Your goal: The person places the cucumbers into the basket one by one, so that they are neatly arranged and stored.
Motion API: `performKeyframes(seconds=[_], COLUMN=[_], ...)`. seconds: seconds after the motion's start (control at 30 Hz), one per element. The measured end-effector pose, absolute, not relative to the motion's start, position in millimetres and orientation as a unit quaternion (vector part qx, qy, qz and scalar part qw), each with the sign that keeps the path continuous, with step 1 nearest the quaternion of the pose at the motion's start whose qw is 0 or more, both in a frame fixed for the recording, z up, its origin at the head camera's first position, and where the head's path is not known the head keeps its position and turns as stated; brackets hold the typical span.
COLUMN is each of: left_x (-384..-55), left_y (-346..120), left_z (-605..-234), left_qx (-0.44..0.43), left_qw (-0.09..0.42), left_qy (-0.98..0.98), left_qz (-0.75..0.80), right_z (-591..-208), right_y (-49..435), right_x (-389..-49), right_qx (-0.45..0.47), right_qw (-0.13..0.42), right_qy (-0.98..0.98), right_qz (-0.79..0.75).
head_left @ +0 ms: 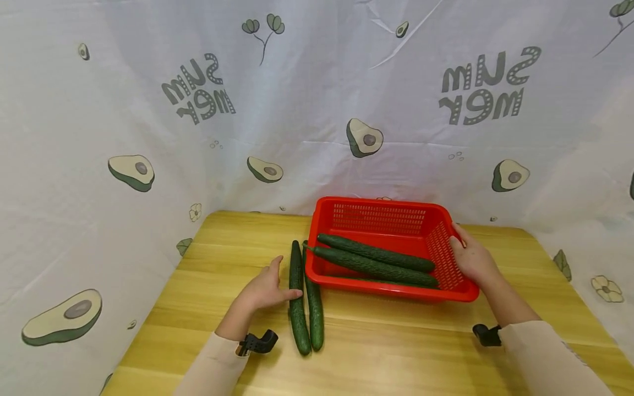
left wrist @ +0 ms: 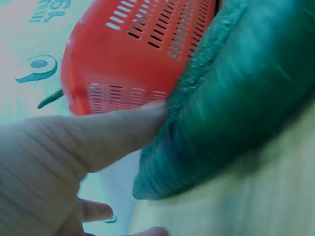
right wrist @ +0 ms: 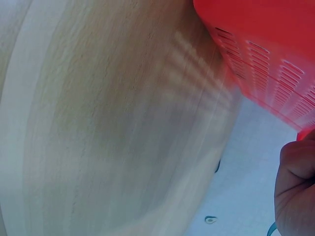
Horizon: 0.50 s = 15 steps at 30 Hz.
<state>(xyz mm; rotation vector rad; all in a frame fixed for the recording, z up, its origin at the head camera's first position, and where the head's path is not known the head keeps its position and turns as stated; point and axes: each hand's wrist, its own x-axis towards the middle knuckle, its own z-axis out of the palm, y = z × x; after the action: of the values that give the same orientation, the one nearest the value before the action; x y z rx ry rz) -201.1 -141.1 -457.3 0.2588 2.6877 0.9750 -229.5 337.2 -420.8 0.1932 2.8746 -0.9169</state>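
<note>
Two dark green cucumbers lie side by side on the table, roughly pointing away from me: the left cucumber (head_left: pixel 298 313) and the right cucumber (head_left: pixel 315 316), whose far end passes behind the basket's left rim. My left hand (head_left: pixel 262 289) is just left of them, fingers spread and thumb (left wrist: pixel 133 129) stretched across to the left cucumber. On the right, my right hand (head_left: pixel 473 258) grips the end rim of a red plastic basket (head_left: pixel 376 217). Inside it lie a rear cucumber (head_left: pixel 376 253) and a front cucumber (head_left: pixel 373 265); another green strip shows along the near wall, mostly hidden.
The wooden table (head_left: pixel 376 346) is bounded at the back and sides by a white curtain (head_left: pixel 307 110) with avocado prints. A thin stem of the front cucumber pokes over the basket's left rim. Black wrist cameras sit on both wrists, close above the tabletop.
</note>
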Motion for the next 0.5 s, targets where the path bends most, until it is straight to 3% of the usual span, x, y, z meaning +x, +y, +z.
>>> performKeyframes(seconds=[0.17, 0.5], left_x=[-197.7, -192.2], left_y=[-144.8, -137.9], left_z=[-454.7, -463.7], left_qx=[0.089, 0.127], left_qw=[0.156, 0.137], left_qy=[0.922, 0.923], left_qz=[0.343, 0.336], right_z=[-419.3, -417.2], right_y=[335.8, 336.7], right_x=[-230.3, -226.7], right_qx=[0.063, 0.07], right_qw=[0.064, 0.066], right_qy=[0.946, 0.945], right_qz=[-0.312, -0.311])
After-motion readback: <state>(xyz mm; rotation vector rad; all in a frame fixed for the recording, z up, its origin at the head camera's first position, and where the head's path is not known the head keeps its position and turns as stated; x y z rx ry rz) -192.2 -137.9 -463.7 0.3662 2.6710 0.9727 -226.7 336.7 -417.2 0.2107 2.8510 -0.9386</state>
